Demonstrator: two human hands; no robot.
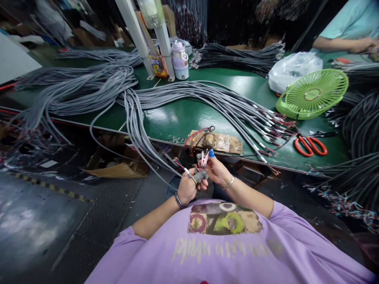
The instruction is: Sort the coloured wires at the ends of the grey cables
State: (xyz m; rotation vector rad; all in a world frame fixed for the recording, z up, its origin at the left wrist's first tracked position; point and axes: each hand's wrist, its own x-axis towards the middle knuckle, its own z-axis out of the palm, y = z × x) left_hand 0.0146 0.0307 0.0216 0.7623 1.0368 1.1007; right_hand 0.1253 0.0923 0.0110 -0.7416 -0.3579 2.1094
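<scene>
My left hand [187, 186] is closed around the end of a grey cable [166, 161], whose coloured inner wires fan out near my fingers. My right hand [217, 170] pinches those wire ends; a blue cap covers one fingertip and a small pink tool [204, 158] stands between the two hands. Both hands hover just below the front edge of the green table [177, 118]. A bracelet is on each wrist.
Bundles of grey cables [207, 98] cross the table and hang over its front edge. A taped cardboard block [219, 142] lies near the edge, orange-handled scissors [310, 145] to the right, a green fan [314, 94] and plastic bag [293, 67] beyond. Another person's arm [343, 44] rests at far right.
</scene>
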